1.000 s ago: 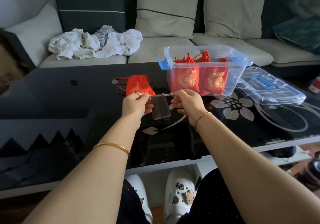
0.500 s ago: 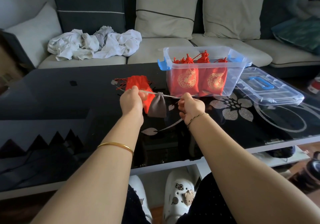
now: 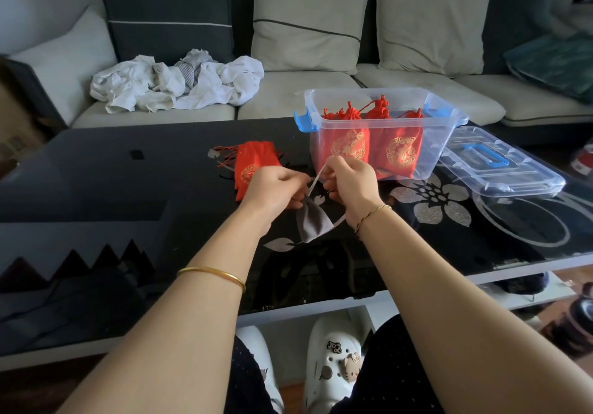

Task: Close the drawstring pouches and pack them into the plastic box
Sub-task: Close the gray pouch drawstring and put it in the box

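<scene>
Sofa [image 3: 288,99] along the far side, pale seat, dark and pale cushions. A heap of white cloth [image 3: 173,83] lies on its left seat.

Black glass bench [image 3: 96,182] in front, with a flower pattern at right.

Clear plastic box [image 3: 433,144] with blue clips stands on the bench, right of centre toward the far edge, open. Red pouches [image 3: 349,144] with gold emblems stand upright inside, necks gathered.

Clear lid [image 3: 500,169] with a blue handle lies flat just right of the box.

A small pile of red pouches [image 3: 253,160] lies on the bench left of the box, cords loose.

Both hands are raised over the bench, just near of the box. Left hand [image 3: 276,186] has its fingers curled, pinching the neck of a grey pouch [image 3: 311,222]. Right hand [image 3: 351,182] has its fingers curled round the pale drawstring [image 3: 316,178], which runs taut up from the neck. The grey pouch hangs below, between the two wrists.
</scene>
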Motion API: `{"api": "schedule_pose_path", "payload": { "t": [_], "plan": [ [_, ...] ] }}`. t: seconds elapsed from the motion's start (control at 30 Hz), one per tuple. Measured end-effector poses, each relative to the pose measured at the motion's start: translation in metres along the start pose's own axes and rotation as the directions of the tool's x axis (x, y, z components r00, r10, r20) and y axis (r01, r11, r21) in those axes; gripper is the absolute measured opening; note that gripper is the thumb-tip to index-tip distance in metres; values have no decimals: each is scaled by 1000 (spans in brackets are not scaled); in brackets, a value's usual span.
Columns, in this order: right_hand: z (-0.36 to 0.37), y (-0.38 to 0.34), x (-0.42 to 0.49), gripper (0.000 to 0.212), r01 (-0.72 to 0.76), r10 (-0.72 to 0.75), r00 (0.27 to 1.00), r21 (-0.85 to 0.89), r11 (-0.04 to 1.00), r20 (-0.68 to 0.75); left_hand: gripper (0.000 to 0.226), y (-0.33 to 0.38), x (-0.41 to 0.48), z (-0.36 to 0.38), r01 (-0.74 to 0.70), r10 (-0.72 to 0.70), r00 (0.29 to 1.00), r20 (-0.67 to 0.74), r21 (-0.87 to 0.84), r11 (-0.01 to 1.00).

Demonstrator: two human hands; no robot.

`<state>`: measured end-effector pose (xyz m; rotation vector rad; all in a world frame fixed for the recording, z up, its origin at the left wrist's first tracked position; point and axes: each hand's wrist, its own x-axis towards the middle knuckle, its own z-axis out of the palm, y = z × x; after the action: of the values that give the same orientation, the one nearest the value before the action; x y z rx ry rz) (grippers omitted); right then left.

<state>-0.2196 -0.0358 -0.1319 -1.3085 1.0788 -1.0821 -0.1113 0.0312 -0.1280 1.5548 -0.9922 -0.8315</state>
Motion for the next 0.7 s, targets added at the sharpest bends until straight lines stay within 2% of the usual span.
{"api": "schedule_pose_path", "payload": {
  "t": [0.1, 0.2, 0.23, 0.33, 0.4, 0.57, 0.7],
  "plan": [
    [2, -6, -3, 21, 187, -174, 981, -181, 966, 83, 4, 0, 2, 4, 7, -13, 999, 45, 128, 992],
    [5, -10, -6, 25, 268, -235, 957, -211, 940, 167, 9, 0, 2, 6, -10, 7, 999, 32, 116, 993],
    [5, -10, -6, 26, 225, -194, 966, -191, 955, 169, 13, -1, 3, 5, -16, 13, 999, 34, 105, 994],
    [3, -6, -2, 26, -17, 48, 978, -152, 988, 205, 22, -4, 4, 2, -4, 1, 999, 44, 55, 998],
    [1, -2, -3, 25, -69, 125, 956, -207, 976, 266, 24, -6, 5, 1, 9, -10, 999, 33, 26, 1000],
    [-3, 1, -4, 20, -78, 119, 928, -128, 989, 353, 18, -8, 6, -1, 9, -9, 1000, 7, -15, 1000],
    [-5, 1, -2, 19, -28, 75, 950, -159, 987, 303, 7, -7, 6, -1, 56, -57, 998, -6, -90, 994]
  ]
}}
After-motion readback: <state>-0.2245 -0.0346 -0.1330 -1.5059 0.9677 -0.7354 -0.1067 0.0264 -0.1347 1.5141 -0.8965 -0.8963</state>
